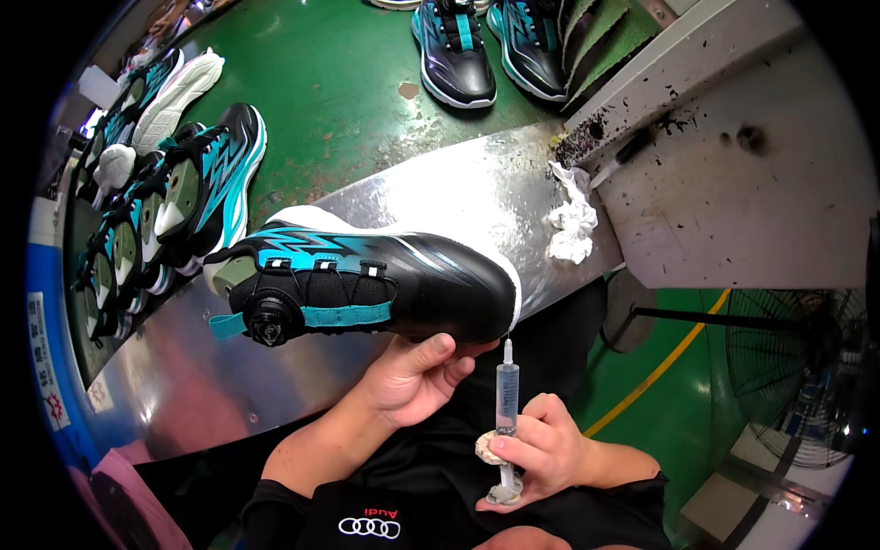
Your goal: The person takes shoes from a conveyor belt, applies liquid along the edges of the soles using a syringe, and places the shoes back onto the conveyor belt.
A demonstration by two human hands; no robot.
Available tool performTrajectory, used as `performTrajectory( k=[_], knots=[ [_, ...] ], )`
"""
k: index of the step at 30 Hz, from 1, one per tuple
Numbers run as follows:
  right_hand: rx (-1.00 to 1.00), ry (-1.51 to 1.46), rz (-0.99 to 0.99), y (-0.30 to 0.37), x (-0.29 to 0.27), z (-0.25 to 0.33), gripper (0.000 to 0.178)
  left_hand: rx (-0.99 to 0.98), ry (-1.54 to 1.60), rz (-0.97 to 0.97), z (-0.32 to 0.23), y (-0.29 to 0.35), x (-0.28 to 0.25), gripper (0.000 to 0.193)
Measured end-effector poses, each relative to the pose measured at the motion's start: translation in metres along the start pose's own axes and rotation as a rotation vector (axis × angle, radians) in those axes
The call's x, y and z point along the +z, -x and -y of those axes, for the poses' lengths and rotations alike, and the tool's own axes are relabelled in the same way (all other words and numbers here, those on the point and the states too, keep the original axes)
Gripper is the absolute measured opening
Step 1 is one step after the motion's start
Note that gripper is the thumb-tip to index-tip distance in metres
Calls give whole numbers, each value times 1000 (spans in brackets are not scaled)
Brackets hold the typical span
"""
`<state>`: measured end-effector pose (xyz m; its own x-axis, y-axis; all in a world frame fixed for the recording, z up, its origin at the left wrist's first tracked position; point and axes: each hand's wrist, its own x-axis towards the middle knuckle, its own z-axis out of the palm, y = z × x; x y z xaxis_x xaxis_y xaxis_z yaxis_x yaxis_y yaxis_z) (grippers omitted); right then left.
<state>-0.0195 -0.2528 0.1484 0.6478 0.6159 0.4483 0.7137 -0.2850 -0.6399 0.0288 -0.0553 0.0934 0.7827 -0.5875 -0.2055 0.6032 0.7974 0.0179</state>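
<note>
I log remotely: passage, one, between left hand (pixel 410 383) and right hand (pixel 543 446), narrowed by syringe (pixel 507 399). Barriers: black-and-teal shoe (pixel 371 284), ahead of left hand; lined-up shoes (pixel 218 179), ahead-left; crumpled white tissue (pixel 573 220) and grey panel (pixel 733 197), ahead-right of right hand; fan (pixel 788 376), beyond to its right.

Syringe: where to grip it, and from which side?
I'd grip the syringe around its lower barrel, coming from the right, as the right hand does. It is slim and straight, with its thin tip up at the toe of the shoe, so that end is best left free. The left hand takes up the left side.
</note>
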Motion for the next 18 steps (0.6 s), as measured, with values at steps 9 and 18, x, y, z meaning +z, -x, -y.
performTrajectory(
  k=[9, 18],
  knots=[
    [1, 40, 1, 5, 5, 1, 74, 20, -27, 1, 1, 3, 2, 37],
    [-2, 62, -11, 9, 6, -1, 77, 33, -46, -4, 3, 1, 2, 38]
  ],
)
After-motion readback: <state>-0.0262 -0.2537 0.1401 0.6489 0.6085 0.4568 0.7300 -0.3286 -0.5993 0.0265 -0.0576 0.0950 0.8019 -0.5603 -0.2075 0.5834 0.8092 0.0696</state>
